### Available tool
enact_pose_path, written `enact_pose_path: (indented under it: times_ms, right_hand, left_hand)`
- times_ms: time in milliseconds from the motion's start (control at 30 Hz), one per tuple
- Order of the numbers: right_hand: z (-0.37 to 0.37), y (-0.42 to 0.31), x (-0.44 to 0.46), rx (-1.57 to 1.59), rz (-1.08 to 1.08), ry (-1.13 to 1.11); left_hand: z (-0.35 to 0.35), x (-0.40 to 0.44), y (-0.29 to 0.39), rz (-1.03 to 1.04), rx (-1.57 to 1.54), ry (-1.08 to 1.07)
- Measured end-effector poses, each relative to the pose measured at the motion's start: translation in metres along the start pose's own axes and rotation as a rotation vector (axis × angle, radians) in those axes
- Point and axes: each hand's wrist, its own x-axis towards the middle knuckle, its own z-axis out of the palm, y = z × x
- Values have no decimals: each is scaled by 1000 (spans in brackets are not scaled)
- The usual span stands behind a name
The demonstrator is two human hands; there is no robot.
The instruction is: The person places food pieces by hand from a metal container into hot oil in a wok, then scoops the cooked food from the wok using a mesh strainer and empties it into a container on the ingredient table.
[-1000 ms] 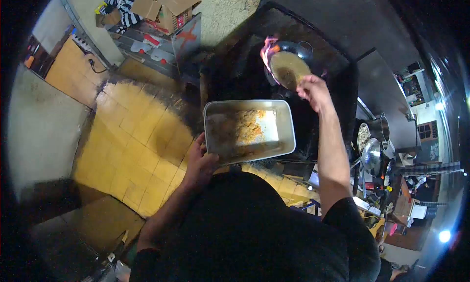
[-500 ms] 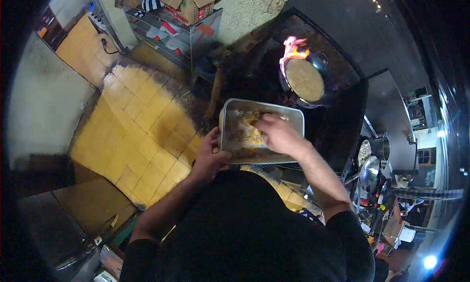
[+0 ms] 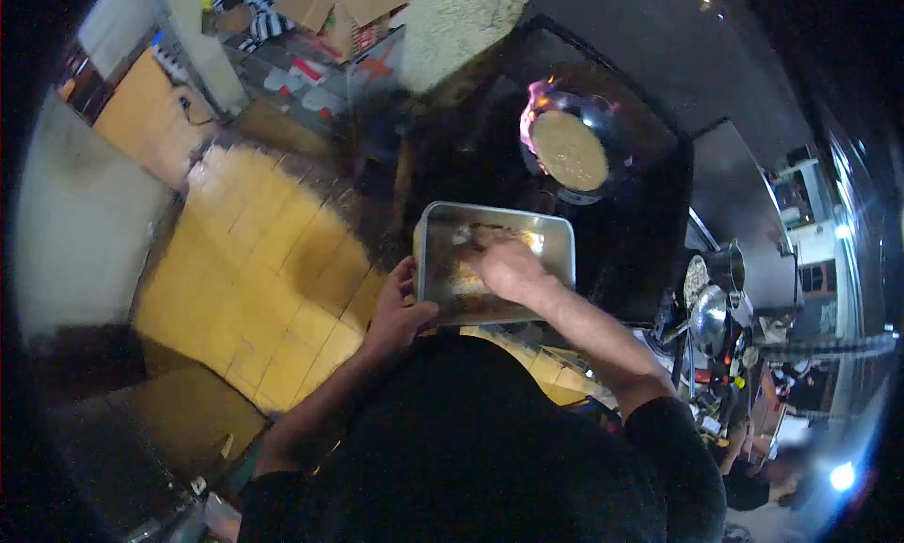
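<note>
My left hand (image 3: 400, 306) is closed on the left edge of a deep rectangular metal tray (image 3: 571, 265), thumb on the near rim. Inside the tray, yellowish crumbly food (image 3: 461, 281) lies along the bottom with darker brown patches. My right hand (image 3: 510, 270) reaches down into the tray, and its fingers are smeared by motion at the food, so their grip does not show. Beyond the tray, a round pan (image 3: 570, 152) full of tan, bubbling liquid sits on the dark stove, with pink and orange flames (image 3: 533, 114) rising at its left side.
Yellow floor tiles (image 3: 254, 270) extend to the left. An open cardboard box (image 3: 367, 20) stands on a shelf unit at the back. Along the right are a metal pot (image 3: 727, 272) and a shiny metal bowl-like vessel (image 3: 708, 322). Part of another person (image 3: 744, 486) shows at lower right.
My right hand has shifted left within the tray, its fingers now more blurred. The flames beside the pan are smaller. The whole view has moved slightly; my left hand keeps its hold.
</note>
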Motion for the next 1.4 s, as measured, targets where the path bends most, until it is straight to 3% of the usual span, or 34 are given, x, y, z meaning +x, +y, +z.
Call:
enact_pose_path:
  times_ms: [100,133,233,267,333,433,500,567,667,733,800,867,933,967,1033,1067,1100,1133,1167,1233,1267,1333,1400]
  right_hand:
    - [-24,-16,-1,-163,-25,-398]
    - [-23,-11,-2,-158,-12,-392]
    - [-34,-6,-15,43,-71,-10]
    - [-31,1,-18,44,-72,-9]
    - [-23,11,-22,418,-97,259]
    - [-19,30,-27,958,102,230]
    - [-22,40,-31,1092,161,187]
    - [-36,42,-39,1471,247,34]
    - [-47,39,-46,1746,306,20]
    - [-51,54,-49,1763,329,-11]
    - [-71,77,-43,1709,285,91]
    - [-101,97,-27,1819,445,385]
    - [-96,143,-9,1329,439,556]
    - [-97,143,-9,1328,438,558]
    - [-106,136,-12,927,450,711]
    - [-126,106,-24,928,455,541]
    - [-115,91,-31,922,396,513]
    - [-105,78,-38,707,93,454]
    - [-91,61,-41,752,36,300]
    - [-81,28,-45,341,-160,51]
    - [-51,28,-42,152,-283,102]
    - [-42,18,-38,-37,-248,24]
    - [-29,29,-31,6,-186,-39]
  left_hand:
    - [-3,1,-1,6,44,-2]
    - [-4,2,-3,44,79,5]
    - [3,-3,4,55,13,-11]
    - [6,-3,7,56,15,-10]
    - [7,-5,11,25,-88,-4]
    - [3,-5,11,21,-55,6]
    - [4,-4,9,2,-55,34]
    - [4,-1,6,-18,-56,41]
    - [1,2,4,-18,-13,2]
    - [4,0,7,-54,-54,7]
    - [4,2,6,-53,-43,5]
    - [5,0,5,-60,-32,0]
    - [8,-1,6,-40,-78,27]
    - [9,-1,11,-39,-78,25]
    - [12,-3,19,-48,-38,28]
    - [11,-4,17,-44,-44,36]
    - [10,-4,12,-25,-93,30]
    - [10,-5,9,-7,-141,24]
    - [10,-5,9,-7,-144,29]
    - [11,-4,14,-28,-67,47]
    - [10,-3,12,-29,-67,46]
    - [8,-2,10,0,-94,16]
    - [11,-2,12,-3,-58,23]
